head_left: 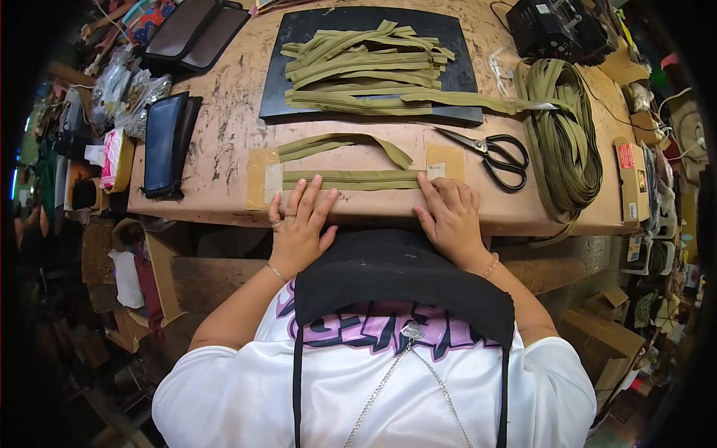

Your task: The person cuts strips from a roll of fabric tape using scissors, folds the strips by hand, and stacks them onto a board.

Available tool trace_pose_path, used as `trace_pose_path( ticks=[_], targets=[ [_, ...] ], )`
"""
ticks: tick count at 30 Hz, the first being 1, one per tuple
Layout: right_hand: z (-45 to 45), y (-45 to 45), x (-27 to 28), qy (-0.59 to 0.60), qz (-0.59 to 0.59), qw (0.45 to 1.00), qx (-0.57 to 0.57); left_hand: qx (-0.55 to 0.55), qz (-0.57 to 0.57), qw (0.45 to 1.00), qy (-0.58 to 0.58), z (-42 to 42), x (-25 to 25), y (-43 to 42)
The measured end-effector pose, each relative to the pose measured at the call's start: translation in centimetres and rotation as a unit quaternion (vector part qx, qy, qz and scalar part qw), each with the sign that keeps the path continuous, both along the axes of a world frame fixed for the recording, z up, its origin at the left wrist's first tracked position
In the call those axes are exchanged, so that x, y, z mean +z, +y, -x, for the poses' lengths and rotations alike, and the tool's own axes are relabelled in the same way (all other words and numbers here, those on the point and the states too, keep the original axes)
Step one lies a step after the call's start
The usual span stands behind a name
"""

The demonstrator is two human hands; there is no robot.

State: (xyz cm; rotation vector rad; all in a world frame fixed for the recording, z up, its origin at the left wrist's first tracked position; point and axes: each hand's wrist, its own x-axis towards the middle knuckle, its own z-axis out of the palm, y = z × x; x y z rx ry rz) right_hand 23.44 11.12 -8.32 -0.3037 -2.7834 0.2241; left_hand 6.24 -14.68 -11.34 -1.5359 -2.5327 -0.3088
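Note:
An olive-green zipper strip (358,180) lies straight along the table's front edge, between two taped cardboard pieces (263,177). My left hand (302,224) rests on its left end with the fingers spread. At the right end, my right hand (452,216) touches the strip with its fingertips, thumb held apart and fingers slightly bent. Just behind lies a second, curved zipper strip (340,143). A black-handled pair of scissors (502,160) sits right of my right hand, blades partly apart.
A pile of cut zipper strips (366,60) covers a black board (272,104). One long strip runs from it to a large zipper coil (564,142) at the right. Dark pouches (168,142) lie at the left, and a black machine (553,30) stands at the back right.

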Motion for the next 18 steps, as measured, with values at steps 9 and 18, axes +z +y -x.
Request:
trace_pose_path(
  ticks=[9, 18],
  targets=[
    [0.2, 0.0, 0.1, 0.004, -0.007, 1.0, 0.003, 0.01, 0.003, 1.0, 0.009, 0.0, 0.2, 0.2],
    [-0.2, 0.9, -0.6, 0.05, 0.051, 0.996, 0.06, -0.091, -0.064, 0.992, -0.051, 1.2, 1.8, -0.1]
  ],
)
